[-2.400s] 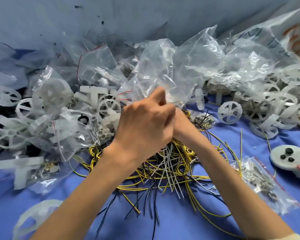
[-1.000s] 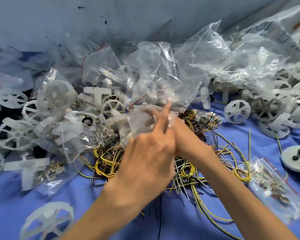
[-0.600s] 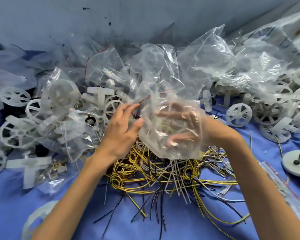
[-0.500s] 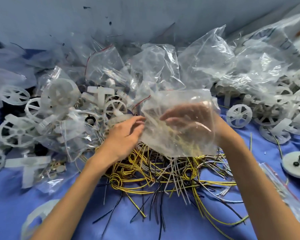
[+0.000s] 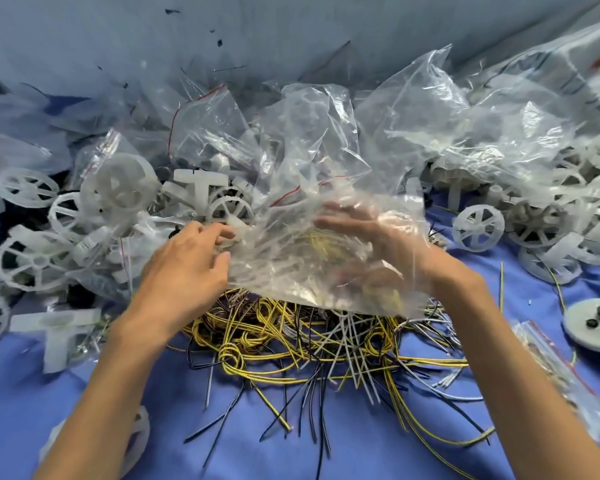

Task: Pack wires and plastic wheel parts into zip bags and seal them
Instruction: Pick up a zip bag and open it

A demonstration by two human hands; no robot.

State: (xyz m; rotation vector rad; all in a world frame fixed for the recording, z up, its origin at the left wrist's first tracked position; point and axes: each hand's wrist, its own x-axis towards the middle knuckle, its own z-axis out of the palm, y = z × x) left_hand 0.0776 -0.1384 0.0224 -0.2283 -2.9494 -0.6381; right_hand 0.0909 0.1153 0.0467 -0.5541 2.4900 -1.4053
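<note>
A clear zip bag hangs just above a tangled pile of yellow, black and white wires on the blue cloth. My right hand is inside the bag with its fingers spread, and I see it through the plastic. My left hand pinches the bag's left edge with curled fingers. Some yellow wire shows through the bag near my right fingers. White plastic wheels lie to the right and to the left.
Crumpled clear bags are heaped at the back. A white T-shaped part lies at the left, and a small filled zip bag and a white disc with black pieces at the right. Blue cloth lies in front.
Both hands were bunched together over the wires. Now they are apart: the right hand has gone into the bag and spread it, while the left hand holds its edge.
</note>
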